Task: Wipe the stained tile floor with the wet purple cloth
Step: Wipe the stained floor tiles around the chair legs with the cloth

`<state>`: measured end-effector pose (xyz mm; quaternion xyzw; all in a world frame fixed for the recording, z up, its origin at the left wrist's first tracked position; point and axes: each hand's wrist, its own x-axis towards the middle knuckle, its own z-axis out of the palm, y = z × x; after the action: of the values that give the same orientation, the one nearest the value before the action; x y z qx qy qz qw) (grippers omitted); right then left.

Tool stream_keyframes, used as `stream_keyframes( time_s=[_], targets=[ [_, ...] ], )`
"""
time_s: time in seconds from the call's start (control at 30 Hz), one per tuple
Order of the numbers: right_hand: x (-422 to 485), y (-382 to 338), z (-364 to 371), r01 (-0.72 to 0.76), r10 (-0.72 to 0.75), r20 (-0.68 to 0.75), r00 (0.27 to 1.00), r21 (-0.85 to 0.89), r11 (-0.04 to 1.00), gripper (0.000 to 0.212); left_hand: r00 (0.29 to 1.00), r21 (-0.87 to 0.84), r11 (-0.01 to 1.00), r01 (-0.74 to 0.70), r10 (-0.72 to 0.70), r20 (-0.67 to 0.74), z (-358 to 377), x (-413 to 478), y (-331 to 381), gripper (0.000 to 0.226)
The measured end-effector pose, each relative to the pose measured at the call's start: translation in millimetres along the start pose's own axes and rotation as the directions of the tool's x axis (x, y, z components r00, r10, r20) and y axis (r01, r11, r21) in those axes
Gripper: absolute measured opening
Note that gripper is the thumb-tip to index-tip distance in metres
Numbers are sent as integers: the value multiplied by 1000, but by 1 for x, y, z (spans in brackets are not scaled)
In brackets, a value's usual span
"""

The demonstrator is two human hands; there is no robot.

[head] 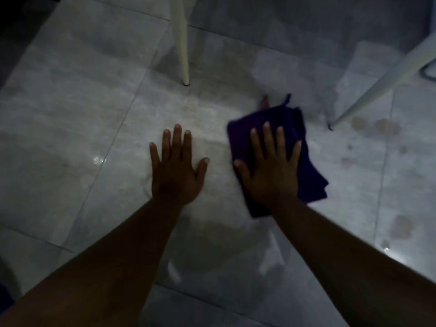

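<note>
A folded purple cloth (304, 161) lies flat on the pale grey tile floor (82, 128), right of centre. My right hand (271, 166) presses down on it, palm flat and fingers spread. My left hand (175, 166) rests flat on the bare tile just left of the cloth, fingers apart, holding nothing. Brownish stains (387, 127) mark the tile to the right of the cloth, and a larger one (401, 226) sits lower right. A small reddish mark (265, 102) shows just beyond the cloth's far edge. The floor around my hands looks wet and glossy.
A cream furniture leg (182, 48) stands on the tile beyond my left hand. A slanted white leg (377, 86) comes down at the upper right, its foot close to the stains. Dim light; a dark edge runs along the upper left.
</note>
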<state>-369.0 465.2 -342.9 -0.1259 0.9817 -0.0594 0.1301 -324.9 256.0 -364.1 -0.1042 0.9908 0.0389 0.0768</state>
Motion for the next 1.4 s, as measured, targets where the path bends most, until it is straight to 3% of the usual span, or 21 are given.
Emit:
stream_keyframes(
  time_s=[0.23,0.37,0.5,0.63,0.73,0.87,0.97,1.17,1.4],
  targets=[
    [-142,57,19,302,-283,189,940,-84,949,80,1000,-2,1000,5,-5,0,0,2,-5,79],
    [-165,118,15,425,-385,230,894,-162,890,80,1000,2,1000,-28,28,-10,3,1,-5,79],
    [-121,175,-2,259,-230,147,962,-226,939,80,999,-31,998,-47,46,-24,5,0,-5,78],
    [-71,167,-10,41,-29,74,997,-173,984,81,998,49,999,-20,17,61,-2,3,-3,78],
    [-87,135,-2,109,-97,73,993,-178,978,81,996,73,997,-37,31,82,-13,0,7,76],
    [-174,106,21,317,-300,124,946,-164,934,77,910,-68,907,-415,414,-28,-8,-41,63,73],
    [-233,130,34,367,-342,166,925,-151,918,75,877,-118,875,-470,478,51,-1,-60,110,75],
    [-256,205,24,204,-176,161,971,-179,963,79,869,-30,870,-493,494,23,13,-45,136,75],
    [-181,247,4,13,-6,50,999,-148,989,76,883,-45,885,-463,465,61,10,-12,164,78]
  ],
)
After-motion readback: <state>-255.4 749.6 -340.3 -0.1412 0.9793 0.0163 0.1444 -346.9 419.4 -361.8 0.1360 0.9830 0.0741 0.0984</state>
